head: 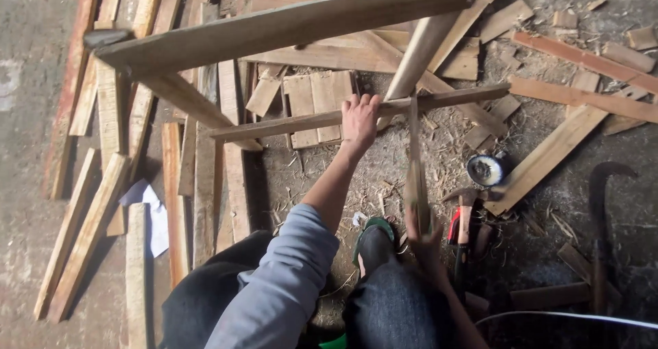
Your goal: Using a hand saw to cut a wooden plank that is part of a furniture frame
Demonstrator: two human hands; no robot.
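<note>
Head view: the left hand [359, 118] grips a thin wooden slat [356, 114], fingers wrapped over its top edge. The right hand [423, 234], blurred, has its fingers closed around the handle of a handsaw [414, 158], whose blade rises to meet the slat just right of the left fingers. A hammer [464, 227] lies just right of the right fingers.

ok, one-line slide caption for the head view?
Left hand steadies a wooden slat of a frame while the right hand works a handsaw across it.
</note>
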